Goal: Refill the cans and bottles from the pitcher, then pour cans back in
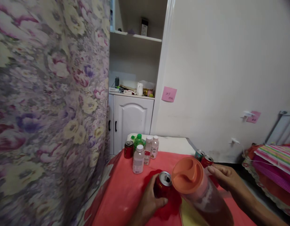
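My left hand [150, 201] is wrapped round a dark red drink can [162, 185], its opened top facing up, over the red tablecloth. To the right of that can stands a clear plastic pitcher [206, 197] with an orange lid [187, 174]. Beyond the pitcher, my right hand [221, 175] closes its thumb and fingers on the side of another red drink can [206, 161]. The pitcher hides part of this can's lower body. A teal can [199, 154] is just behind it.
At the table's back left are a dark red can [129, 149], a green-capped bottle [139, 141] and several white-capped clear bottles [138, 160]. A yellow flat thing [192, 215] lies beside the pitcher. A floral curtain [50, 110] hangs left; a bed with bedding [274, 166] is right.
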{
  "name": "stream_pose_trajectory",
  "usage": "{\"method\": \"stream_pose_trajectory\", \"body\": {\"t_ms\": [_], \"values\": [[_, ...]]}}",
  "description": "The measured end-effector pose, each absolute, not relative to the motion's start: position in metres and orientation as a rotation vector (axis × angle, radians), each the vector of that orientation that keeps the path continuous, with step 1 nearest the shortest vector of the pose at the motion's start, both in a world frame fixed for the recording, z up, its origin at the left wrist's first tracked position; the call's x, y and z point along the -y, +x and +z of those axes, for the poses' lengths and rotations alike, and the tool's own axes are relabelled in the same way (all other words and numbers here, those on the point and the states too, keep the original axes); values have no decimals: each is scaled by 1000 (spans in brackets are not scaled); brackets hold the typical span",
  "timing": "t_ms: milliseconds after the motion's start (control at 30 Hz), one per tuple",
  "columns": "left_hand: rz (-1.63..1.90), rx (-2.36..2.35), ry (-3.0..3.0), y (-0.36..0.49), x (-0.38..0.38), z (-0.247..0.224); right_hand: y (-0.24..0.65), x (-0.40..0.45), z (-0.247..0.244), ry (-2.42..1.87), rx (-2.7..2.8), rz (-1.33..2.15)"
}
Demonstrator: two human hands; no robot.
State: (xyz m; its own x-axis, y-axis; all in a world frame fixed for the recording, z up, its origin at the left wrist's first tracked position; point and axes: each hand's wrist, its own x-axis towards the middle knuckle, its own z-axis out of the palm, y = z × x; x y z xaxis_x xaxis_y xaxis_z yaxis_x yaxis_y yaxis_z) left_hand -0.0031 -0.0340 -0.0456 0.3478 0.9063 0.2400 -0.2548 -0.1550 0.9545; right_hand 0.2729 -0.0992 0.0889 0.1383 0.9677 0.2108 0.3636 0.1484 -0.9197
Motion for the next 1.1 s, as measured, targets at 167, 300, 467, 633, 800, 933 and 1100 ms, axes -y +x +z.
{"method": "stream_pose_trajectory", "body": {"t_ms": [167,300,467,633,800,933,1100], "values": [[1173,-677,1335,-3,35,-43,280,90,86,-1405,1473,749],[1153,-693,1334,-4,35,-41,286,85,80,-1429,1454,783],[1134,-716,1320,-4,37,-39,284,85,79,-1403,1448,834],[1141,-681,1303,-4,37,-41,281,85,84,-1393,1479,807],[1150,-671,1311,-4,34,-44,279,85,87,-1388,1531,808],[1156,-667,1325,-3,33,-45,278,84,87,-1395,1556,805],[1142,-663,1318,-3,35,-43,279,83,87,-1398,1551,815]]}}
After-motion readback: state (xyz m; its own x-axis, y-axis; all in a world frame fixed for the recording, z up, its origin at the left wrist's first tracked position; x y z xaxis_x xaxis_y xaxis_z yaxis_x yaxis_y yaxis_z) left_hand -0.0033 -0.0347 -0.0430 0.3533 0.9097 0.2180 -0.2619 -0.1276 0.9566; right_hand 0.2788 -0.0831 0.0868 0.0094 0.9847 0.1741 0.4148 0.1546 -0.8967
